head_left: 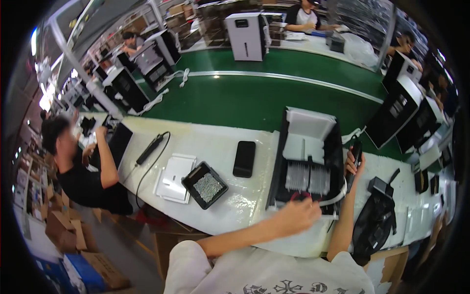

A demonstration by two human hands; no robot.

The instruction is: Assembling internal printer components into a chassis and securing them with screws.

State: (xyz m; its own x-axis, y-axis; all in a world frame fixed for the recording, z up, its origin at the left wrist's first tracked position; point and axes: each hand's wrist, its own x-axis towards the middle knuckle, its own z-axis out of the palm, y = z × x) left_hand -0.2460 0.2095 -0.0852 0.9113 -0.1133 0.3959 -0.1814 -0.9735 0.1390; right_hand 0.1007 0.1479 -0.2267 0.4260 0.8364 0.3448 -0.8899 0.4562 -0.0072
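An open black appliance housing (278,169) lies on the white workbench in front of me. It has a white inner panel (306,130) at its far end and two pale finned blocks (297,176) nearer me. My left hand (296,216) is over the housing's near end, its fingers curled together by a small dark red part (300,196); what they pinch is hidden. Beside the housing's right wall, my right hand (356,164) is wrapped around a black handheld tool (357,148) held upright. A white cable (335,198) curves between the housing's near end and my right forearm.
Left of the housing are a black phone (244,159), a black tray of small screws (207,188), white plates (172,179) and a corded black screwdriver (151,149). A black bag-like item (376,215) lies right. Beyond runs a green conveyor (220,98) with upright appliances; a co-worker (81,166) works left.
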